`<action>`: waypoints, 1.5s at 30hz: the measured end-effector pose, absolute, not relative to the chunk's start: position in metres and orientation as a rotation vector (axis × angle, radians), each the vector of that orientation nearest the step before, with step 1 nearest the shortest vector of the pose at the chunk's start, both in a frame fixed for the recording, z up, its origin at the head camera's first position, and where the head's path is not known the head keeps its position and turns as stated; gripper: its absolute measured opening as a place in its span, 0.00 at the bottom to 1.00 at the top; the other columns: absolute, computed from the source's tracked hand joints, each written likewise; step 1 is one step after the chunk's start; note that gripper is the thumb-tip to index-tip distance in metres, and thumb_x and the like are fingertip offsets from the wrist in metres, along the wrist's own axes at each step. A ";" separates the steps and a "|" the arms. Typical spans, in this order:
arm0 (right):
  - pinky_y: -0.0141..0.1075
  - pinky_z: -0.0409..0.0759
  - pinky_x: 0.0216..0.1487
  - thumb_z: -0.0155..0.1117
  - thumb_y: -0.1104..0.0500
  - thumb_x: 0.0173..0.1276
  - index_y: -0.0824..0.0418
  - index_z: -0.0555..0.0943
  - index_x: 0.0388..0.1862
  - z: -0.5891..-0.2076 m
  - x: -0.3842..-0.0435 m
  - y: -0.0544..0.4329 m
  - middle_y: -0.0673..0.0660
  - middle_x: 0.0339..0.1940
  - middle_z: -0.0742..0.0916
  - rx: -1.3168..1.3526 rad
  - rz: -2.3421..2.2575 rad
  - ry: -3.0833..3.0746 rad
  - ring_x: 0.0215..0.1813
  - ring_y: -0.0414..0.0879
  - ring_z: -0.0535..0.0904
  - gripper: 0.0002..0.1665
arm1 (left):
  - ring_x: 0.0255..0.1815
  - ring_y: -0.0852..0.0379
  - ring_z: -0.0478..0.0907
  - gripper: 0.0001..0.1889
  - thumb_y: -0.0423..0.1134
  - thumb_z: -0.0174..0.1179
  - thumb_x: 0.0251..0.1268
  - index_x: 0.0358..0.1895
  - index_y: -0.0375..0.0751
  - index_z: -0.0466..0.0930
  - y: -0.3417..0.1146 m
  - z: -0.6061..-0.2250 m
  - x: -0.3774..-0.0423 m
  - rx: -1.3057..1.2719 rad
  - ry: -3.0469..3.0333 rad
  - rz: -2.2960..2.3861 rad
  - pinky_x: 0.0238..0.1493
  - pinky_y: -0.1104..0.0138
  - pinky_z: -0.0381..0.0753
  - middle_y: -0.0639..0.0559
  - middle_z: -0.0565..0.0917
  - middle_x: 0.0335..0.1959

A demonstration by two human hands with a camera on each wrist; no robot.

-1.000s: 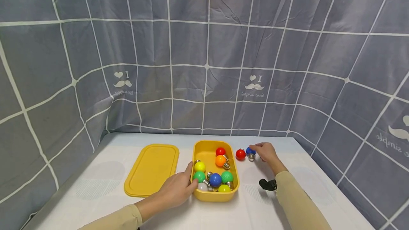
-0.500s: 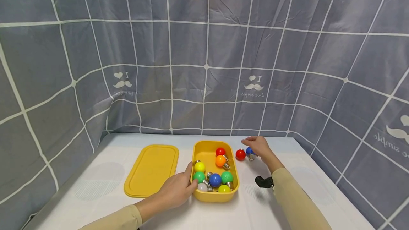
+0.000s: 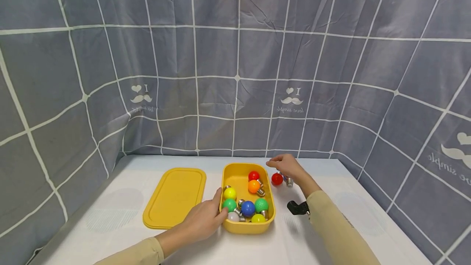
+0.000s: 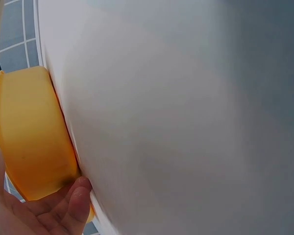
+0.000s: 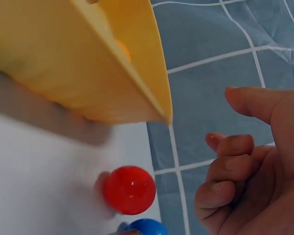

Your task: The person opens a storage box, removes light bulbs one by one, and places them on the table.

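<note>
Head view, from the left: a yellow lid (image 3: 174, 198) lay flat on the pale bench (image 3: 121, 220), near the person's left hand (image 3: 206, 215), which gripped the left wall of the yellow box (image 3: 247, 228). Inside sat a yellow bulb (image 3: 229, 193), a green bulb (image 3: 229, 205), a white bulb (image 3: 233, 216), a blue bulb (image 3: 248, 208), a red bulb (image 3: 254, 176), an orange bulb (image 3: 254, 186), a second yellow bulb (image 3: 258, 218) and a dimpled green bulb (image 3: 261, 205). Past the box's right wall lay a loose red bulb (image 3: 277, 179) and, just beside it, a loose blue bulb (image 3: 290, 182), mostly hidden by the right hand (image 3: 288, 167). That hand hung over them holding nothing, one digit stretched apart from the loosely curled others. A black strap piece (image 3: 297, 207) stuck out below its wrist. Behind everything stood a gray gridded curtain (image 3: 217, 52), which also walled in both sides.
</note>
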State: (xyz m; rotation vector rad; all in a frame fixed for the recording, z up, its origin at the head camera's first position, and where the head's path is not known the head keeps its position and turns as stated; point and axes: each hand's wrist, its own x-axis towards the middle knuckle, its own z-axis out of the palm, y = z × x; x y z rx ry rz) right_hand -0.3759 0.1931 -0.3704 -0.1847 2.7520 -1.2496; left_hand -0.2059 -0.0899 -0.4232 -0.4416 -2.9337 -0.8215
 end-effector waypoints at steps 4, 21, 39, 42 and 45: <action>0.44 0.83 0.50 0.67 0.44 0.67 0.62 0.84 0.56 -0.368 -0.373 0.185 0.62 0.55 0.85 -0.231 -1.218 2.763 0.53 0.59 0.80 0.27 | 0.14 0.61 0.61 0.38 0.51 0.49 0.75 0.78 0.29 0.53 -0.090 -0.423 -0.206 -0.441 -2.935 -0.819 0.18 0.68 0.59 0.58 0.67 0.16; 0.32 0.67 0.23 0.67 0.48 0.68 0.62 0.85 0.57 -0.363 -0.365 0.144 0.56 0.26 0.81 -0.355 -1.065 2.733 0.18 0.44 0.65 0.24 | 0.15 0.61 0.62 0.38 0.51 0.49 0.75 0.79 0.30 0.52 -0.090 -0.424 -0.208 -0.443 -2.937 -0.820 0.19 0.67 0.59 0.58 0.68 0.17; 0.35 0.80 0.26 0.67 0.50 0.68 0.65 0.84 0.39 -0.373 -0.351 0.112 0.55 0.23 0.80 -0.418 -0.839 2.842 0.20 0.45 0.75 0.18 | 0.17 0.61 0.64 0.39 0.52 0.49 0.75 0.79 0.30 0.52 -0.091 -0.424 -0.206 -0.431 -2.950 -0.818 0.20 0.66 0.62 0.57 0.68 0.18; 0.33 0.76 0.23 0.67 0.50 0.68 0.63 0.81 0.34 -0.376 -0.349 0.108 0.55 0.23 0.80 -0.416 -0.786 2.880 0.21 0.45 0.74 0.15 | 0.17 0.61 0.64 0.39 0.52 0.49 0.75 0.79 0.30 0.52 -0.091 -0.425 -0.206 -0.436 -2.946 -0.820 0.20 0.66 0.62 0.57 0.68 0.18; 0.32 0.74 0.23 0.67 0.50 0.68 0.61 0.79 0.31 -0.378 -0.350 0.106 0.55 0.23 0.79 -0.407 -0.731 2.920 0.20 0.45 0.73 0.15 | 0.17 0.61 0.63 0.38 0.52 0.48 0.75 0.79 0.30 0.52 -0.090 -0.425 -0.206 -0.439 -2.942 -0.828 0.20 0.67 0.61 0.57 0.68 0.18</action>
